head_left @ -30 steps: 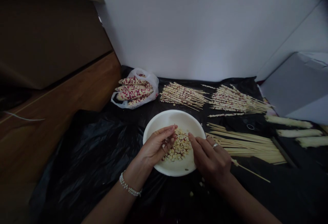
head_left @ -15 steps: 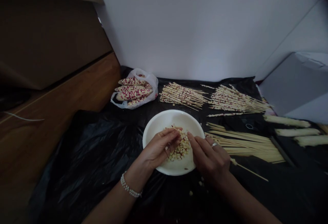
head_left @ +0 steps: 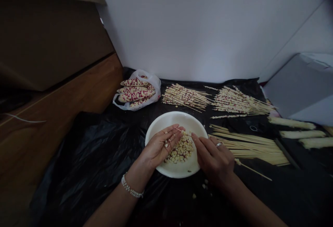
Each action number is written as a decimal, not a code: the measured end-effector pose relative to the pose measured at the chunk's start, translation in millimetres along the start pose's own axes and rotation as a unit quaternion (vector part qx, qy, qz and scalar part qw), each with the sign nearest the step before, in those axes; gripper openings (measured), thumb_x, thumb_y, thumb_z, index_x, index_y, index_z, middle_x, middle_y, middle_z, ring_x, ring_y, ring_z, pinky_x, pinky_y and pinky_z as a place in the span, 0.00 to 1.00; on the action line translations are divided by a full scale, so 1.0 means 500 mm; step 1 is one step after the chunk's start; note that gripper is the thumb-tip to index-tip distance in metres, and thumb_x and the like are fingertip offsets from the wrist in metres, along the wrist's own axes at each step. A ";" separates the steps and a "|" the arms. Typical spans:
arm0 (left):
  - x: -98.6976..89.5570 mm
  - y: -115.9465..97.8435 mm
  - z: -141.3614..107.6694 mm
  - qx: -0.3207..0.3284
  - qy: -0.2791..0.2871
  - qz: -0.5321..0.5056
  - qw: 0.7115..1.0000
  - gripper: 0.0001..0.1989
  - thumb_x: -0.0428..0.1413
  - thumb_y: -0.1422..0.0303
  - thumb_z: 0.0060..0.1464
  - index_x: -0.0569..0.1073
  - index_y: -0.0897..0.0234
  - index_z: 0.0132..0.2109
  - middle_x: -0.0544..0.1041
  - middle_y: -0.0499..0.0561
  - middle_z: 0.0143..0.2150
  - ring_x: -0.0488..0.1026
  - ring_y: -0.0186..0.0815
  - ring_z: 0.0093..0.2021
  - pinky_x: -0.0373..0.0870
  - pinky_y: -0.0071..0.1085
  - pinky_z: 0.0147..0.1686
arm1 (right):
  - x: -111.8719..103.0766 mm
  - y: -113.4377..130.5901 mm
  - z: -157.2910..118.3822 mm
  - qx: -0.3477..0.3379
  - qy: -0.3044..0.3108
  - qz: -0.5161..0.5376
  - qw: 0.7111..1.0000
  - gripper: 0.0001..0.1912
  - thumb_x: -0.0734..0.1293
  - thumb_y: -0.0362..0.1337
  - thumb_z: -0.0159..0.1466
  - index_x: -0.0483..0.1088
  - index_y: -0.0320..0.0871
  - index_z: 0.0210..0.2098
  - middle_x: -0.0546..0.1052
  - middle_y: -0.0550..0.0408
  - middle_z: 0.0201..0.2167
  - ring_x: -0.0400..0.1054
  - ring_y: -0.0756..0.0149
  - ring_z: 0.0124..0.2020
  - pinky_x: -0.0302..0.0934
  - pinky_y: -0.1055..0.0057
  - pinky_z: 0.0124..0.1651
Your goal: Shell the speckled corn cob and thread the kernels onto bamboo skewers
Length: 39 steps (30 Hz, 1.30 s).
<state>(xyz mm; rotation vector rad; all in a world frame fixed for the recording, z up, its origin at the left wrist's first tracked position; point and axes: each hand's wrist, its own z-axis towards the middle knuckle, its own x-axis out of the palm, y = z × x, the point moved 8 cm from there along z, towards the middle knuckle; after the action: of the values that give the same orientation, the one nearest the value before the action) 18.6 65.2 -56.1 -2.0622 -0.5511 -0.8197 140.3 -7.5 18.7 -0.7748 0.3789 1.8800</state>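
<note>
My left hand [head_left: 162, 145] is palm up over a white bowl [head_left: 153, 124], its fingers loosely stretched. Several loose corn kernels [head_left: 167, 143] lie on its palm and fingers. The tip of a thin wooden skewer [head_left: 187, 134] reaches to its fingertips, with a kernel or so near the tip. My right hand [head_left: 214, 156] pinches this skewer between thumb and fingers at the bowl's right rim. Beyond that hand a stick with a pale lump sticks out, in line with the skewer. A heap of pale and purple kernels [head_left: 180, 152] lies in the bowl.
Behind the bowl are a plastic bag [head_left: 155, 81] of speckled corn cobs [head_left: 136, 96] and two piles of kernel-threaded skewers [head_left: 182, 95] [head_left: 231, 100]. Bare skewers [head_left: 249, 147] and stripped cobs [head_left: 299, 134] lie right. Black plastic sheeting [head_left: 104, 150] covers the surface.
My left hand has opened out more, and the kernels on its palm show more clearly. My right hand has barely moved and keeps its pinch on the skewer.
</note>
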 end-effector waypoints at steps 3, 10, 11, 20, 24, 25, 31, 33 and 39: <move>-0.001 0.000 -0.001 0.003 0.003 0.002 1.000 0.13 0.54 0.82 0.50 0.73 0.74 0.44 0.77 0.59 0.43 0.75 0.37 0.46 0.68 0.32 0.53 | 0.001 0.000 0.001 -0.003 0.005 0.001 1.000 0.24 0.67 0.26 0.57 0.66 0.39 0.54 0.77 0.53 0.35 0.67 0.66 0.37 0.60 0.69 0.44; -0.006 0.010 0.004 -0.060 -0.002 -0.065 0.996 0.17 0.46 0.72 0.58 0.67 0.80 0.51 0.76 0.63 0.39 0.75 0.40 0.42 0.65 0.39 0.54 | -0.001 0.003 0.001 -0.006 -0.006 0.002 1.000 0.24 0.67 0.25 0.57 0.67 0.39 0.53 0.77 0.53 0.34 0.67 0.66 0.36 0.61 0.69 0.45; -0.006 0.010 0.004 -0.062 -0.005 -0.064 0.996 0.17 0.46 0.72 0.59 0.67 0.80 0.51 0.75 0.64 0.40 0.74 0.41 0.43 0.65 0.39 0.54 | -0.001 0.003 0.001 -0.006 -0.006 0.003 1.000 0.24 0.67 0.25 0.57 0.67 0.39 0.53 0.77 0.53 0.34 0.67 0.66 0.36 0.61 0.69 0.45; -0.007 0.012 0.001 -0.039 -0.015 -0.036 0.998 0.16 0.50 0.83 0.52 0.70 0.76 0.48 0.76 0.61 0.45 0.73 0.39 0.48 0.67 0.34 0.54 | 0.003 0.002 0.000 -0.005 0.004 0.001 1.000 0.25 0.66 0.25 0.57 0.66 0.40 0.54 0.77 0.54 0.34 0.67 0.66 0.37 0.60 0.69 0.45; -0.007 0.012 0.003 -0.036 -0.003 -0.023 0.999 0.18 0.52 0.86 0.49 0.71 0.76 0.48 0.75 0.62 0.48 0.73 0.38 0.51 0.68 0.27 0.53 | 0.004 0.002 -0.002 -0.004 0.005 0.007 1.000 0.26 0.66 0.25 0.58 0.65 0.41 0.56 0.77 0.54 0.34 0.67 0.66 0.38 0.60 0.69 0.45; -0.007 0.011 0.003 -0.034 -0.002 -0.024 0.999 0.17 0.52 0.86 0.49 0.72 0.76 0.48 0.75 0.62 0.49 0.72 0.38 0.51 0.68 0.26 0.52 | 0.004 0.002 -0.002 -0.003 0.004 0.007 1.000 0.26 0.66 0.26 0.58 0.65 0.41 0.56 0.77 0.54 0.35 0.67 0.66 0.38 0.61 0.69 0.45; -0.010 -0.001 0.001 0.002 -0.012 -0.005 1.000 0.14 0.55 0.82 0.51 0.74 0.71 0.46 0.76 0.58 0.50 0.72 0.36 0.51 0.69 0.26 0.52 | 0.001 0.003 0.000 -0.006 0.006 0.007 1.000 0.24 0.66 0.26 0.58 0.66 0.40 0.54 0.77 0.53 0.34 0.67 0.65 0.37 0.61 0.68 0.45; -0.011 -0.003 0.000 0.011 -0.010 0.003 1.000 0.14 0.56 0.81 0.51 0.74 0.71 0.47 0.76 0.57 0.49 0.73 0.34 0.50 0.69 0.26 0.52 | 0.002 0.004 0.000 -0.007 0.010 0.006 1.000 0.24 0.66 0.26 0.58 0.66 0.40 0.54 0.77 0.53 0.35 0.67 0.66 0.37 0.60 0.68 0.46; -0.015 -0.007 0.003 0.033 -0.014 -0.005 0.999 0.14 0.57 0.80 0.51 0.75 0.70 0.46 0.77 0.57 0.48 0.74 0.34 0.49 0.69 0.25 0.52 | 0.006 0.004 -0.003 -0.009 0.014 0.002 1.000 0.23 0.65 0.26 0.58 0.67 0.39 0.54 0.77 0.53 0.35 0.66 0.67 0.36 0.61 0.68 0.44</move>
<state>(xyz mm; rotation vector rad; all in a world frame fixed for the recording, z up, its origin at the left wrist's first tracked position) 11.7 67.4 -60.3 -2.0136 -0.5974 -0.7700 138.1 -7.1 15.6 -0.8131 0.3817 1.8807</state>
